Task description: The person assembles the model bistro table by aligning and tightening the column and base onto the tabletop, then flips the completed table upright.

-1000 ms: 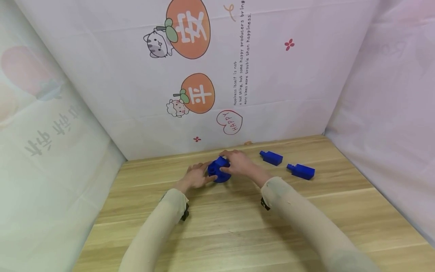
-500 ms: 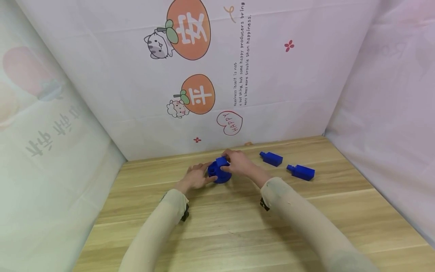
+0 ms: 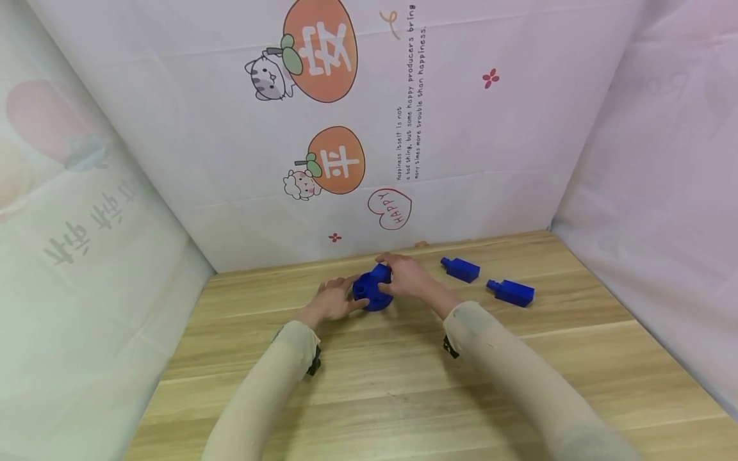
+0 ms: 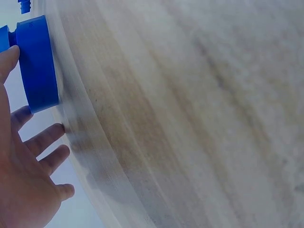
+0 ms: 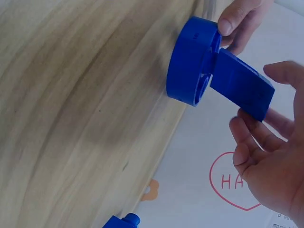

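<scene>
A round blue base (image 3: pixel 377 302), like a short drum with holes in its top, rests on the wooden table near the back wall. My left hand (image 3: pixel 332 301) grips its left side, thumb on the near rim, the other fingers round the far side; in the left wrist view its lower fingers are spread. A blue bottle-shaped block (image 5: pixel 242 85) stands neck-down in the base, leaning over. My right hand (image 3: pixel 408 276) holds the block's wide end between thumb and fingers. The neck's tip is hidden inside the base (image 5: pixel 190 61).
Two more blue bottle-shaped blocks, a farther one (image 3: pixel 461 269) and a nearer one (image 3: pixel 510 292), lie on the table (image 3: pixel 392 384) to the right. A printed white cloth wall (image 3: pixel 461 160) rises right behind the table's back edge, with cloth at both sides.
The block has tilted toward the right in the base, and my right hand has shifted slightly with it. The left hand and the base stay in place.
</scene>
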A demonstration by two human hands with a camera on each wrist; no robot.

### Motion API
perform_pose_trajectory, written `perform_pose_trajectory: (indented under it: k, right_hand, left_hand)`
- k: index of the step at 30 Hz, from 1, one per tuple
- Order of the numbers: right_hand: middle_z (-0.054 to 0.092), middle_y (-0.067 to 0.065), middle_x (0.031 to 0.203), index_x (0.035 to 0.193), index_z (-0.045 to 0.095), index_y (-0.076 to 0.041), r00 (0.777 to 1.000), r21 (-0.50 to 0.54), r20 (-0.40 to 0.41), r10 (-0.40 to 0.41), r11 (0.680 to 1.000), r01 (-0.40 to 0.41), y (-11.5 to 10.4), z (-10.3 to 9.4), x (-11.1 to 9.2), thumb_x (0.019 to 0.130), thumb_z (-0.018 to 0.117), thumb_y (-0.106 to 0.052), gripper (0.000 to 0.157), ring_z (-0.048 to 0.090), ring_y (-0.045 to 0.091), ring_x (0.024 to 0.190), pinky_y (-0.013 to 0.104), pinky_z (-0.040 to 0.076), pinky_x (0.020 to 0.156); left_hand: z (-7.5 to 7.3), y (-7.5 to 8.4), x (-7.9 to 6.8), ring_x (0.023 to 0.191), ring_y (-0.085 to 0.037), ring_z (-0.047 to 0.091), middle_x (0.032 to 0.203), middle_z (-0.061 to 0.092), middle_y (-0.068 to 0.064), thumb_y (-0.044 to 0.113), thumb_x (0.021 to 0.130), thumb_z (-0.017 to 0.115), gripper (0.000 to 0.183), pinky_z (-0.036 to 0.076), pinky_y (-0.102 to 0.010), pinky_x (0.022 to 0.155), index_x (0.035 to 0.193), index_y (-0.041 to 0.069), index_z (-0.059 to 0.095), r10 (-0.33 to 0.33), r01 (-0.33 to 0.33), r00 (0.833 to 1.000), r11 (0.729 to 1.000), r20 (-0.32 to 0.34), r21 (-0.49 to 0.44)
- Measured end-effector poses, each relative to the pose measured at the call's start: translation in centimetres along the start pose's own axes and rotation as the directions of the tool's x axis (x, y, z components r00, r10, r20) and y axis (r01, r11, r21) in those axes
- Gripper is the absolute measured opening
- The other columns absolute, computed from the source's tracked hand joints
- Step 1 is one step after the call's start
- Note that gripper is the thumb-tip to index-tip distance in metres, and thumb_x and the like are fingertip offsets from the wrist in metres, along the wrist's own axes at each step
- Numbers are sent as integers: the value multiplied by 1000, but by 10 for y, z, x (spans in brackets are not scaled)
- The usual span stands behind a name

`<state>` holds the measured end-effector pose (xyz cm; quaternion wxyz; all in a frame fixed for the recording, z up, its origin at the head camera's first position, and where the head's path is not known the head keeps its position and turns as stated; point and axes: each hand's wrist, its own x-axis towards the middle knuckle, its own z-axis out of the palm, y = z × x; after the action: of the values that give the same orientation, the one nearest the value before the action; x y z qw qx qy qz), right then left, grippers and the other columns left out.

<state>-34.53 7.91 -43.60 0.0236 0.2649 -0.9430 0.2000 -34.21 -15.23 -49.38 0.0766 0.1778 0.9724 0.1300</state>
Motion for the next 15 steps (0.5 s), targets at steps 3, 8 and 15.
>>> perform_pose_trajectory:
  k: [3,8,15]
  right_hand:
    - [67,14,128,140,55,-9,1000,1,6,-13,1000,13,2,-1,0,86,71,-27,59,65,29,115,44,54,98]
    - [71,11,110,129,62,-7,1000,25,4,28,999,-28,3,-3,1,88,73,-31,49,67,24,98,40,56,86]
    - [69,10,126,129,63,-8,1000,22,9,15,1000,-16,2,-3,-1,89,74,-31,47,66,27,115,43,53,100]
  left_hand:
    - [0,1,-1,150,-36,30,158,40,-14,73,93,44,85,14,-62,122,160,24,25,-7,7,1000,1000,-1,-4]
    - [1,1,-1,150,-35,30,158,40,-15,71,94,45,82,15,-63,122,160,25,24,-16,16,1000,1000,-3,-8]
    - [1,2,-1,150,-36,30,158,40,-16,69,95,46,82,14,-63,122,160,25,24,-17,17,1000,1000,-2,-7]
